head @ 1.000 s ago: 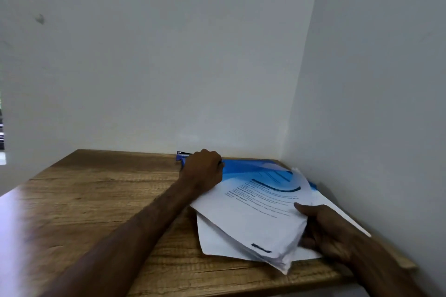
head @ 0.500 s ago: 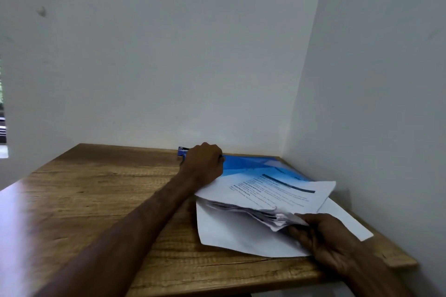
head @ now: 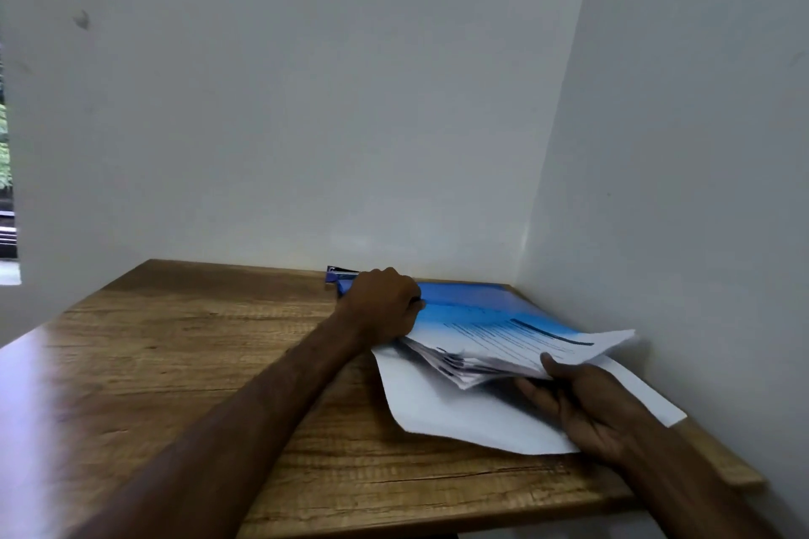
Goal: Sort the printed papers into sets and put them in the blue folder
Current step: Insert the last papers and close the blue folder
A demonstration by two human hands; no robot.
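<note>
Handling this stack of printed white papers (head: 516, 348) takes care: it looks light, limp and slippery, with sheets fanned at the near edge, so pinch through the full thickness. It sits part-raised over the flat blue plastic folder (head: 473, 298) and a loose white sheet (head: 459, 416), in the wooden tabletop's (head: 219, 363) far right corner. Its long axis seems to run away from you, heading end farthest. Your right hand (head: 586, 403) holds the near edge, thumb above, fingers below. Your left hand (head: 381, 306) curls at the left corner; what it grips, I cannot tell.

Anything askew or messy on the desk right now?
Yes. The stack of printed papers in the right hand is ragged, with its near edges fanned unevenly. The white sheet beneath lies skewed to the table edge.
</note>
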